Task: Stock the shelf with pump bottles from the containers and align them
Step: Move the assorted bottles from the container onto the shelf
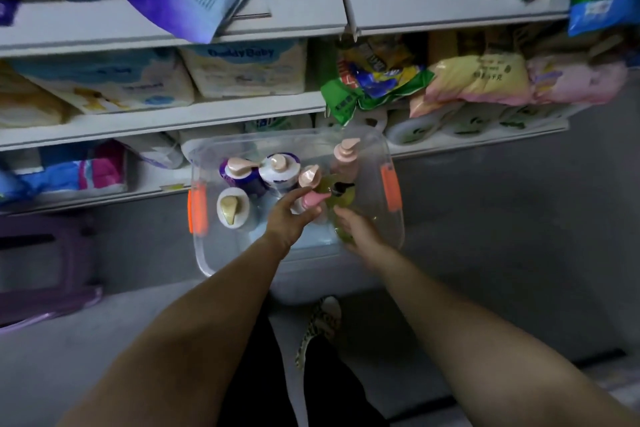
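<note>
A clear plastic bin (207, 253) with orange handles stands in front of the shelves and holds several upright pump bottles. My left hand (289, 218) reaches into it, with thumb and fingers either side of a pink-pump bottle (317, 198). My right hand (358, 230) grips the lower body of a yellow-green bottle with a black pump (341, 189), right next to the pink one. Further bottles stand in the bin: a purple one (240, 172), a white one (278, 166), a cream one (232, 208) and a tall pink one (346, 156).
White shelves (194, 116) above and behind the bin are packed with diaper packs (247, 71), tissue packs and bags of goods (478, 80). A purple stool (45, 270) stands on the floor at left. My foot (320, 326) shows below the bin.
</note>
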Demonstrator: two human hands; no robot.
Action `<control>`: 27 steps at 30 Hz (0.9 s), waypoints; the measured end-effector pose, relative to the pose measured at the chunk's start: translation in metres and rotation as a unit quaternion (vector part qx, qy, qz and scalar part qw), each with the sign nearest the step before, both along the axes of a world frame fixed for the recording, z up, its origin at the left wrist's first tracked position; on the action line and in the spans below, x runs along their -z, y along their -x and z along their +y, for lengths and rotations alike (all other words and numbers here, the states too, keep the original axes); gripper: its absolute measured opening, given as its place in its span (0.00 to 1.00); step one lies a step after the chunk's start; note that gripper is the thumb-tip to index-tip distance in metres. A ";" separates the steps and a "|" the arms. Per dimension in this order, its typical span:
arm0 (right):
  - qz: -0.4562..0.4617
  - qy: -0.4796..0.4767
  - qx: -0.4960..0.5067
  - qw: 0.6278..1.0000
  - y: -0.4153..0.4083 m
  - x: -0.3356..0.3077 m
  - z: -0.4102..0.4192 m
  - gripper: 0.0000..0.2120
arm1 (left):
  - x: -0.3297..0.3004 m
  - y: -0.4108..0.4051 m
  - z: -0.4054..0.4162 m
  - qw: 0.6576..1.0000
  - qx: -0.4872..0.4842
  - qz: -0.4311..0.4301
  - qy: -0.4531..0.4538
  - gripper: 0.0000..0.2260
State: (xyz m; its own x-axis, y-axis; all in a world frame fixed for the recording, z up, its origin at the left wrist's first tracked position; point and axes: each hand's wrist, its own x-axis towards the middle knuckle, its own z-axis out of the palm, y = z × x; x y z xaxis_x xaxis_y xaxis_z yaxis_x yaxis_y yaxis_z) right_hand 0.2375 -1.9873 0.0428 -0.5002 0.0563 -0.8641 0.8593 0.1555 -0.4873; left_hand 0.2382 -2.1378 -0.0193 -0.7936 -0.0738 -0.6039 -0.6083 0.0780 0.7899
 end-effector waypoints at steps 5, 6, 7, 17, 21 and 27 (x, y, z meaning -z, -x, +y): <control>-0.003 0.009 0.001 1.000 0.003 0.008 -0.004 0.15 | 0.008 0.004 -0.001 1.000 0.017 0.010 0.000 0.21; -0.003 0.011 0.004 1.000 0.002 0.009 -0.004 0.15 | 0.010 0.005 0.000 1.000 0.018 0.013 0.002 0.21; -0.002 0.013 0.005 1.000 0.002 0.010 -0.004 0.15 | 0.011 0.005 0.001 1.000 0.016 0.014 0.004 0.21; 0.015 0.013 -0.012 1.000 0.001 0.006 0.000 0.11 | 0.020 0.007 0.007 0.999 -0.020 0.044 0.022 0.16; 0.014 0.005 -0.011 1.000 0.003 0.002 -0.001 0.12 | 0.019 0.005 0.002 0.996 -0.044 0.048 0.061 0.13; 0.023 0.051 0.001 0.998 0.003 -0.011 0.001 0.10 | -0.011 -0.003 -0.006 0.995 -0.073 0.060 0.036 0.11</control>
